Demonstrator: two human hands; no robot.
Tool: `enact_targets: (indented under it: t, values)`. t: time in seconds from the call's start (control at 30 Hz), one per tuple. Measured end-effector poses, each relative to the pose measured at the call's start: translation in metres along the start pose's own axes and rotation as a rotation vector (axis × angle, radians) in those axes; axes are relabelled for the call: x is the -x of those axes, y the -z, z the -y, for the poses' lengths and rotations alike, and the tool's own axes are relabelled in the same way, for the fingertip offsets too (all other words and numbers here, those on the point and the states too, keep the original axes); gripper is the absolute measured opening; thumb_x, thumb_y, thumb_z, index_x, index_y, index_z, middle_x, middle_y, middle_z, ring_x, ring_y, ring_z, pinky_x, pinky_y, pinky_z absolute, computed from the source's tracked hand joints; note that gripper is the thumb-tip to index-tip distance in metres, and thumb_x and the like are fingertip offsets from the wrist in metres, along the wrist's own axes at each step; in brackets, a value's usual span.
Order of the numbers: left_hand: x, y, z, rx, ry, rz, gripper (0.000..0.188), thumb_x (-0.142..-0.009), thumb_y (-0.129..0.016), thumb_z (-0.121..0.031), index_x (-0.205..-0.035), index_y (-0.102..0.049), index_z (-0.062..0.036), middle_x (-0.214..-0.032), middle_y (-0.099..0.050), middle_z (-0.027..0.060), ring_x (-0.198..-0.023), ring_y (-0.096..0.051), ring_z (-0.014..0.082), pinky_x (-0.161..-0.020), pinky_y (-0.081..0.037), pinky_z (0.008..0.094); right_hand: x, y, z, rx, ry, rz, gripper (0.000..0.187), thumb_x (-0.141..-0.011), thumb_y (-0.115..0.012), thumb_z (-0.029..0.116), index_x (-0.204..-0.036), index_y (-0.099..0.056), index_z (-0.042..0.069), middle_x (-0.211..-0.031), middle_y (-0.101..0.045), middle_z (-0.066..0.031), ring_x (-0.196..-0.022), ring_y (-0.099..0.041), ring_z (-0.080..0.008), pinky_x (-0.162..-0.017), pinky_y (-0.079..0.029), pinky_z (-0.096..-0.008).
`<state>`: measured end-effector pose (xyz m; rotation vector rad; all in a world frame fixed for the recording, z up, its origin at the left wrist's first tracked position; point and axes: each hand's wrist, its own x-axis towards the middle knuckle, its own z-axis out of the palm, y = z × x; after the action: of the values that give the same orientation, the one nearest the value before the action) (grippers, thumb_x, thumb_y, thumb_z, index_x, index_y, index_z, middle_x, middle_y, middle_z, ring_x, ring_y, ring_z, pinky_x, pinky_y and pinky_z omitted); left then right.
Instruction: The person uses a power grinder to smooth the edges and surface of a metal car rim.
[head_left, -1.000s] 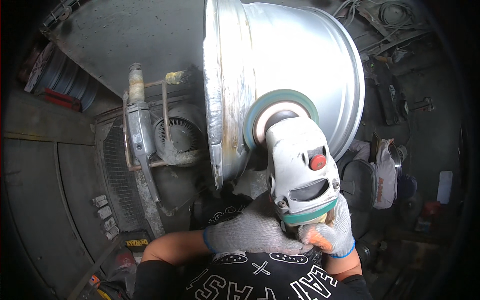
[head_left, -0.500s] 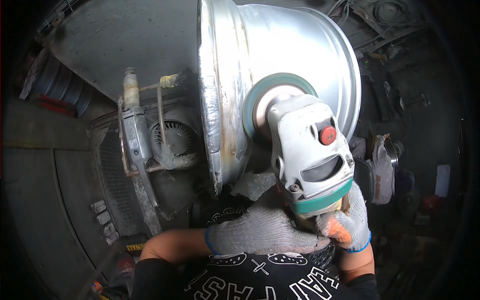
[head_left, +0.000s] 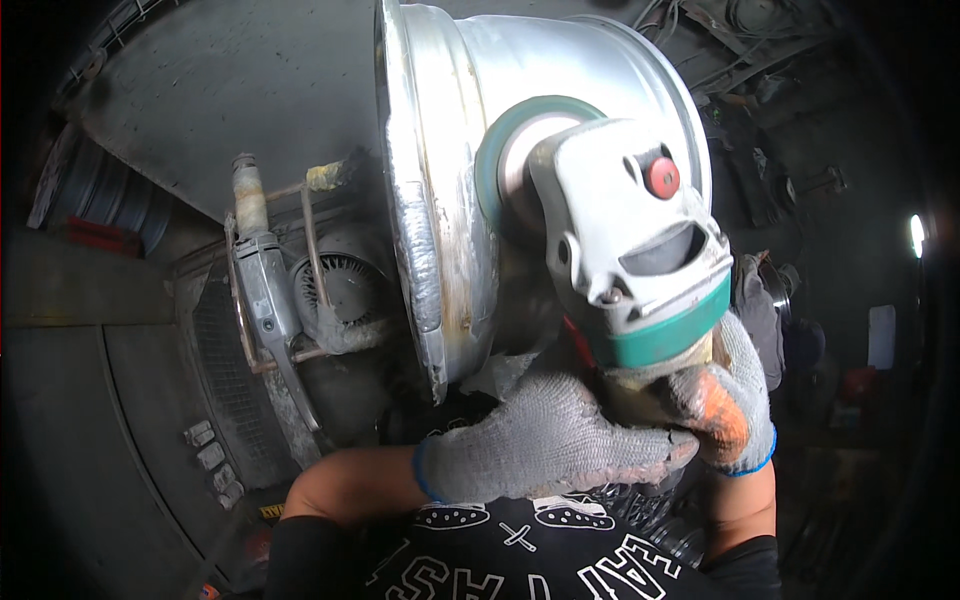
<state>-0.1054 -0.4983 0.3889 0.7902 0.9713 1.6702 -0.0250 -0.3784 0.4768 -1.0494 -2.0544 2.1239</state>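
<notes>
An angle grinder (head_left: 640,225) with a pale housing, a green band and a red button is held in front of me in both gloved hands. My left hand (head_left: 540,440) wraps it from below left; the thumb lies along its rear and the other fingers are mostly hidden. My right hand (head_left: 735,405), in a grey glove with an orange patch, grips the rear end from the right. The round green-edged disc (head_left: 488,165) lies at the barrel of a silver alloy wheel (head_left: 560,60), close to its rough, stained left lip (head_left: 415,230).
Left of the wheel, a grey power tool (head_left: 268,290) rests by a metal frame and a vented motor (head_left: 345,290). More wheels (head_left: 115,195) stand at the far left. Cables (head_left: 780,25) hang at the upper right; a bag (head_left: 757,320) sits to the right.
The grinder has tilted, its rear end swinging right with both my hands. Its disc has moved slightly up and left over the wheel. The wheel sits a little further left in view.
</notes>
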Motion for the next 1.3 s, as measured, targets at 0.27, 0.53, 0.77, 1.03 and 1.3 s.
enact_targets:
  t: [0.27,0.53,0.77,1.03,1.3]
  values:
    - [0.0,0.006,-0.007,0.028,0.047,0.024,0.059,-0.07,-0.08,-0.018,-0.118,-0.052,0.0001,-0.113,-0.059,0.0116,-0.105,-0.057,0.0171,-0.093,-0.045,0.0306,-0.002,-0.006,-0.005,0.08,0.048,0.009,0.059,-0.076,-0.07,0.019,-0.125,-0.046,-0.005,-0.116,-0.059,-0.0127,-0.106,-0.057,-0.0184,-0.094,-0.043,-0.0311]
    - [0.012,-0.003,0.015,-0.089,-0.078,0.013,0.059,-0.07,-0.08,-0.018,-0.119,-0.052,-0.0015,-0.113,-0.06,0.011,-0.105,-0.057,0.0179,-0.093,-0.045,0.0316,0.009,-0.003,-0.027,-0.111,-0.005,0.113,0.075,-0.07,-0.076,0.022,-0.13,-0.041,-0.006,-0.121,-0.056,-0.0134,-0.111,-0.053,-0.0187,-0.098,-0.039,-0.0322]
    - [0.027,-0.011,0.049,-0.122,0.046,0.032,0.079,-0.066,-0.081,-0.031,-0.128,-0.042,-0.0015,-0.127,-0.047,0.015,-0.118,-0.046,0.0271,-0.105,-0.034,0.0382,0.014,0.002,-0.048,-0.031,0.039,0.204,0.08,-0.066,-0.08,0.024,-0.13,-0.042,-0.005,-0.12,-0.055,-0.0117,-0.11,-0.051,-0.0166,-0.099,-0.036,-0.0313]
    - [0.038,-0.012,0.068,-0.35,-0.027,0.068,0.066,-0.077,-0.074,-0.035,-0.128,-0.043,-0.0078,-0.126,-0.049,0.0103,-0.118,-0.048,0.0203,-0.103,-0.038,0.0356,0.014,0.009,-0.077,-0.042,0.057,0.222,0.086,-0.064,-0.083,0.028,-0.13,-0.04,-0.006,-0.119,-0.056,-0.0145,-0.11,-0.052,-0.0173,-0.097,-0.038,-0.032]
    - [0.039,-0.015,0.096,-0.711,-0.367,-0.007,0.068,-0.081,-0.068,-0.04,-0.134,-0.037,-0.0101,-0.134,-0.042,0.0097,-0.124,-0.042,0.022,-0.107,-0.033,0.0379,0.013,0.014,-0.093,-0.033,0.073,0.247,0.092,-0.062,-0.085,0.032,-0.13,-0.039,-0.008,-0.119,-0.056,-0.0153,-0.109,-0.052,-0.0176,-0.096,-0.038,-0.0321]
